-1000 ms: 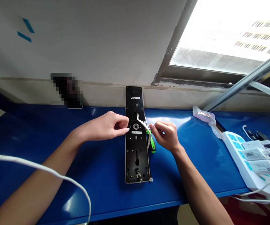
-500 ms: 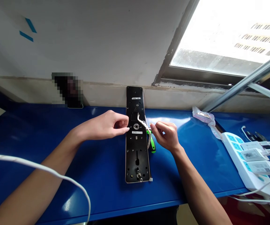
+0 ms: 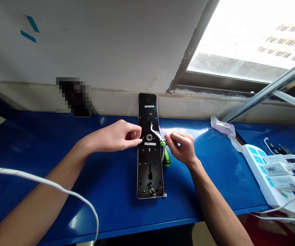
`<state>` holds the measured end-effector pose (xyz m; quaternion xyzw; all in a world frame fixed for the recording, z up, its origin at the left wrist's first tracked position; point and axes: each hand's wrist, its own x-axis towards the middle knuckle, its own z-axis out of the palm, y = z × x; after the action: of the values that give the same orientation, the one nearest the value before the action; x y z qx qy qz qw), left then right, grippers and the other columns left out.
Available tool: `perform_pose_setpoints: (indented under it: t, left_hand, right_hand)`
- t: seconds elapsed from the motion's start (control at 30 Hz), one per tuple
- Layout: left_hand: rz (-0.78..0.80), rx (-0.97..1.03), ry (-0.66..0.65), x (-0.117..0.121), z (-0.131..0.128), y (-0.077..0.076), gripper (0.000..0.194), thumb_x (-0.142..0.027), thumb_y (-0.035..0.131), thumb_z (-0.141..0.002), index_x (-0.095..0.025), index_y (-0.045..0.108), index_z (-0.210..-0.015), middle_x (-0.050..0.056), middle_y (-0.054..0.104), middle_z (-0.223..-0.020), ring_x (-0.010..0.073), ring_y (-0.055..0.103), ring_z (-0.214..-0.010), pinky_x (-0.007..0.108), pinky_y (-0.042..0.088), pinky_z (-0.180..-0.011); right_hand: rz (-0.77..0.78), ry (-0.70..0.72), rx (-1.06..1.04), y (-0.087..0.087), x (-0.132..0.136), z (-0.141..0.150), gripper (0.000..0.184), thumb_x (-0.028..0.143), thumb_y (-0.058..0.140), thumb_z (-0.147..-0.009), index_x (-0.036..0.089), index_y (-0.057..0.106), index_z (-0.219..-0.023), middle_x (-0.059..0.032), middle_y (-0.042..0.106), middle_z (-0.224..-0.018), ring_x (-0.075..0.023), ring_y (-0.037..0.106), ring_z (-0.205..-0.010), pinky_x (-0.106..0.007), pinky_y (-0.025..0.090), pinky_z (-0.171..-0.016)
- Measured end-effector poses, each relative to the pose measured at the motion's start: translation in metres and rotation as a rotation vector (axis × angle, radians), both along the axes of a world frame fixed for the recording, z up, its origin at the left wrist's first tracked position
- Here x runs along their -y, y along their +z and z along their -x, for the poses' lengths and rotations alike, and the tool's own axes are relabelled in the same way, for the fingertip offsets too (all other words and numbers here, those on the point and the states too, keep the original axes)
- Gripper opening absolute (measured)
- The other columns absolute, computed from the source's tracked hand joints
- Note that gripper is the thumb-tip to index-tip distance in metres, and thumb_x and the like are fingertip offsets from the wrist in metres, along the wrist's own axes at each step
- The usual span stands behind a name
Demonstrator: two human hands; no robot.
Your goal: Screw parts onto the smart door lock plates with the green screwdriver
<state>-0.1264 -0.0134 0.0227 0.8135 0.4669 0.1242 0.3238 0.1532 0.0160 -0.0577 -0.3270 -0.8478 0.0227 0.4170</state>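
A long black metal plate (image 3: 150,153) lies lengthwise in front of me, with its far end by the wall. It looks like the back of a door lock, with holes, screws, small white labels and a spindle near its close end. My left hand (image 3: 124,136) is curled at its left edge, the thumb tip over the plate. On the other side, my right hand (image 3: 182,145) is closed beside the right edge. A white-wrapped cable (image 3: 157,135) comes out of the plate. The green and black handle of a tool (image 3: 167,159) shows next to it. What the fingers hold, if anything, is hidden.
The plate rests on a blue table (image 3: 106,198). To the right are a white power strip (image 3: 255,171) with several chargers and a clear plastic bag (image 3: 223,126). A white cable (image 3: 47,182) hangs across my left forearm. A pixelated dark object (image 3: 77,97) leans against the wall.
The view has shifted very slightly. Both hands, the plate and the green-handled tool keep their places relative to one another.
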Motion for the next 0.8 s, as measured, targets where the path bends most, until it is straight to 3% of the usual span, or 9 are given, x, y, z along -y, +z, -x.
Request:
perform_pose_setpoints:
  t: [0.8]
  left_hand:
    - [0.004,0.008,-0.019,-0.0005,0.0004,-0.0025,0.03,-0.042,0.059,-0.096,-0.02,0.055,-0.076,-0.003,0.059,-0.071,0.0126,0.048,-0.063,0.027,0.035,-0.059]
  right_hand:
    - [0.015,-0.002,0.005,-0.0018,-0.001,-0.0003,0.047,0.022,0.057,-0.101,0.022,0.029,-0.063,0.0066,0.03,-0.056,-0.0094,0.022,-0.053,-0.029,0.024,-0.054]
